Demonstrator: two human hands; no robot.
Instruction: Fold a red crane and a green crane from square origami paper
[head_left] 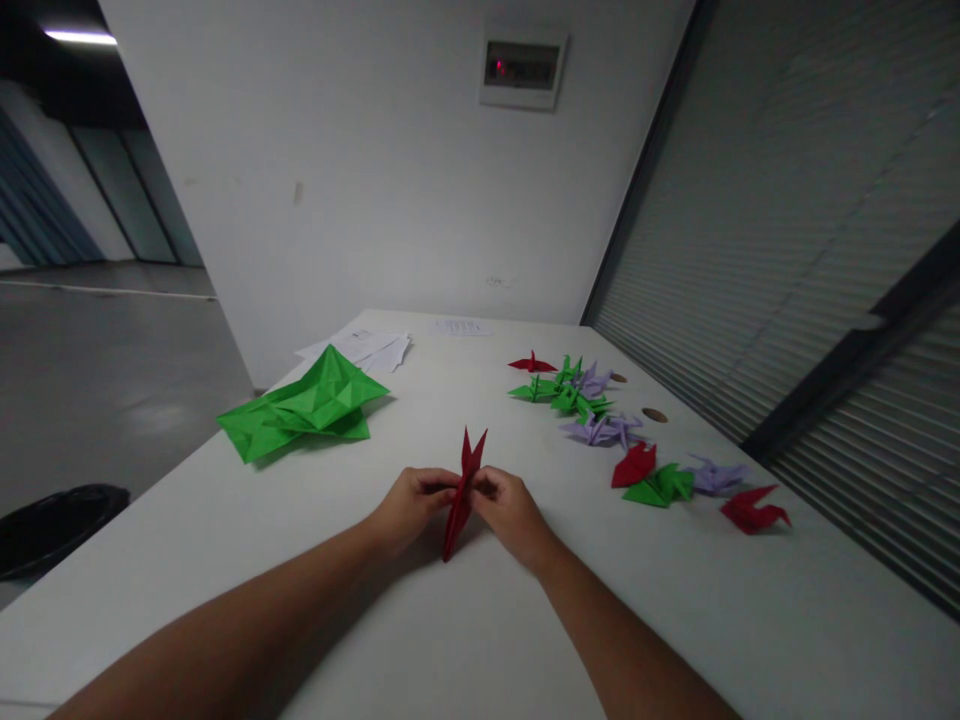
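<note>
Between my two hands stands a red folded paper piece [459, 508], long and narrow, with two thin points at its far end and one at the near end. My left hand [411, 505] pinches its left side, fingers closed. From the right, the closed fingers of my right hand [511, 508] grip the other side of the same paper. The hands are just above the white table [420, 640]. Part of the paper's middle is hidden by my fingertips.
Creased green paper sheets [311, 405] lie at the left, with printed papers [367, 350] behind them. Along the right are several folded paper cranes: red [754, 510], green [661, 486] and purple [604, 430]. A black bin [60, 515] stands beyond the table's left edge.
</note>
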